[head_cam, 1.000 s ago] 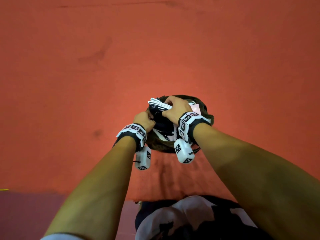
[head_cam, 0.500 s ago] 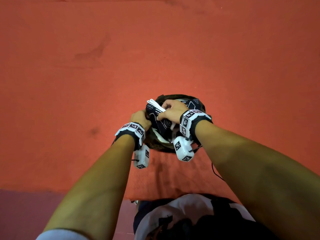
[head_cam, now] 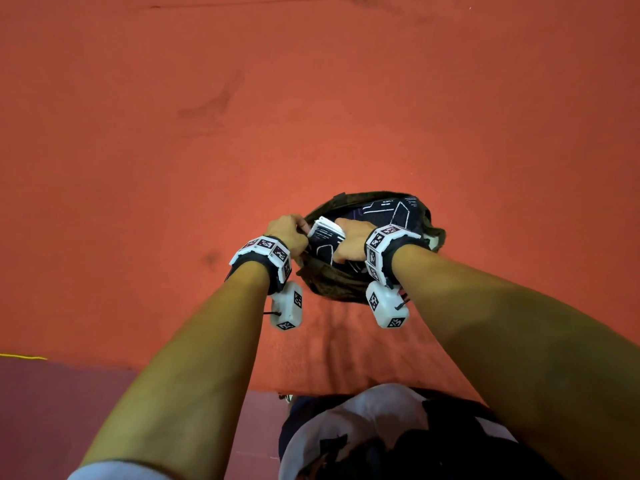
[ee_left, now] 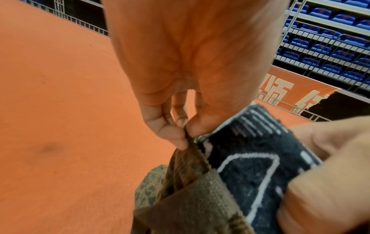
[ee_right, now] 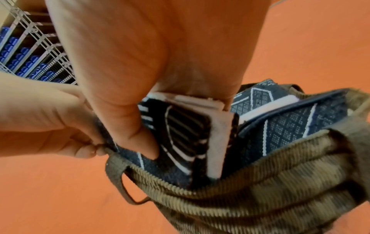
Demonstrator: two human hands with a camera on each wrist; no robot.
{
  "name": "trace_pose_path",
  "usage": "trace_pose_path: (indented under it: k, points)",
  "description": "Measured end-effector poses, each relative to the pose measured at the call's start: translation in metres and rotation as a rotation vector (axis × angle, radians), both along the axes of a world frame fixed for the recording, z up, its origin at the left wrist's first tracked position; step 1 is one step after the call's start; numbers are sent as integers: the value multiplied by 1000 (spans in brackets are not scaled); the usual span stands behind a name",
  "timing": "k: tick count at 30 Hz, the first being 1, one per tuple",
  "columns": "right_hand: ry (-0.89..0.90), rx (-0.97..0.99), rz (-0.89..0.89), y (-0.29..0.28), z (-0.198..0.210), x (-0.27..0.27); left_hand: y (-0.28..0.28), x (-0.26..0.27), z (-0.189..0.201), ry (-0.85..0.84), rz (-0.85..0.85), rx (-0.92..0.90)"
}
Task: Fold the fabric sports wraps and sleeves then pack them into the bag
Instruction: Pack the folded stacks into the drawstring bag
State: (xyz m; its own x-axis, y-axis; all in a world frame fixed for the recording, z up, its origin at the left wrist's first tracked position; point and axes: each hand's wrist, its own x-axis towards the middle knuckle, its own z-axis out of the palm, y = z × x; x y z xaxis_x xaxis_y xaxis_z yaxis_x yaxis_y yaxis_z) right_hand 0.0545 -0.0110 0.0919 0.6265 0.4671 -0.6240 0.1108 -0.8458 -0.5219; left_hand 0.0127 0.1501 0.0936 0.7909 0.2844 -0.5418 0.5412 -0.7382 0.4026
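The folded dark navy, white-lined fabric sleeve (ee_right: pixel 186 139) now sits deeper in the olive corduroy bag (ee_right: pixel 250 196) than a second ago, right hand (head_cam: pixel 349 241) clamped round it, left hand (head_cam: pixel 288 231) still pinching the bag's rim.

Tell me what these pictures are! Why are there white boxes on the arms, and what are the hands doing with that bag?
Those boxes are small cameras strapped to a person's wrists, and another camera sits on their head. So you get three pictures of the same moment: one looking down from the head, and one looking along each hand.

The olive-brown bag sits on an orange floor. The left hand pinches the bag's edge between its fingers, which holds the bag open. The right hand grips a folded dark sleeve with white lines and has it partly inside the bag. Another dark patterned piece is already inside.

The wrist pictures also show blue seats behind a railing, like a sports hall.
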Motion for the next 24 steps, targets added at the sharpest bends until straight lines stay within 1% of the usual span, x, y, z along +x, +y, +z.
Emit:
trace_pose_path:
  k: [4, 10, 13, 15, 19, 21, 24]
  points:
    - [-41, -8, 184, 10, -3, -9, 2, -3, 1, 2, 18, 0]
    - [97, -43, 166, 23, 0, 3, 13, 3, 8, 59, 26, -43]
    - [109, -102, 214, 32, -3, 6, 16, 7, 11, 85, 25, -62]
    - [91, -132, 220, 38, -13, 8, 16, 9, 13, 95, 28, -63]
    - [-54, -175, 221, 38, -34, 2, 19, 15, 10, 107, 45, -89]
    - [-54, -187, 242, 39, -40, 0, 22, 17, 8, 108, 55, -86]
    - [-21, -256, 284, 40, -39, 2, 24, 19, 1, 112, 80, -85]
